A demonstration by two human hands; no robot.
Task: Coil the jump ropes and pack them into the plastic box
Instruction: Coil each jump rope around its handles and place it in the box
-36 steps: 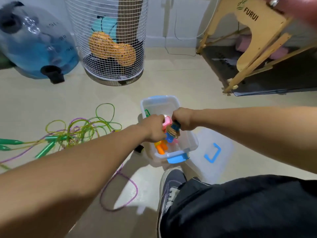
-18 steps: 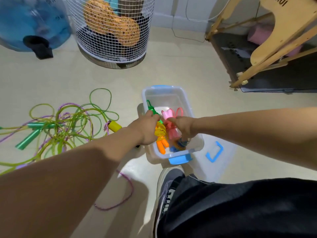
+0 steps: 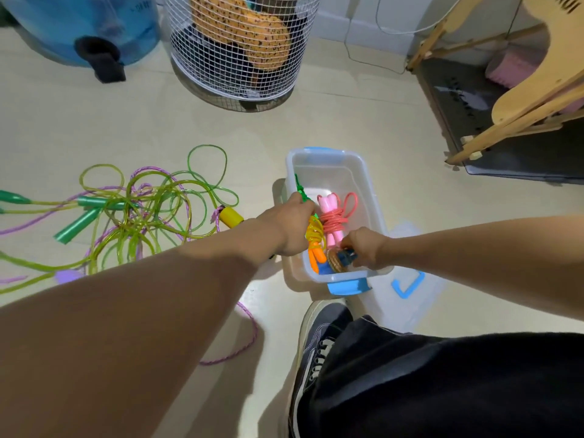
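Note:
A clear plastic box (image 3: 328, 159) with blue latches stands on the floor in front of my foot. Inside lie a coiled pink jump rope (image 3: 335, 218), a yellow-and-orange coiled rope (image 3: 315, 240) and a green-handled rope (image 3: 299, 188). My left hand (image 3: 292, 227) reaches over the box's left wall and grips the yellow-orange bundle. At the near end of the box my right hand (image 3: 363, 248) grips a brown coiled rope with blue handles (image 3: 336, 259). Loose green and purple ropes (image 3: 142, 213) lie tangled on the floor to the left.
The box's clear lid (image 3: 407, 286) with a blue handle lies right of the box. A white wire basket (image 3: 240, 49) and a blue water jug (image 3: 85, 23) stand behind. A wooden frame (image 3: 521, 99) on a dark mat is at the right. My shoe (image 3: 319, 339) is just below the box.
Both hands lowered from above the box into it. The pink rope now lies free in the box. My right hand moved to the near end with the brown rope.

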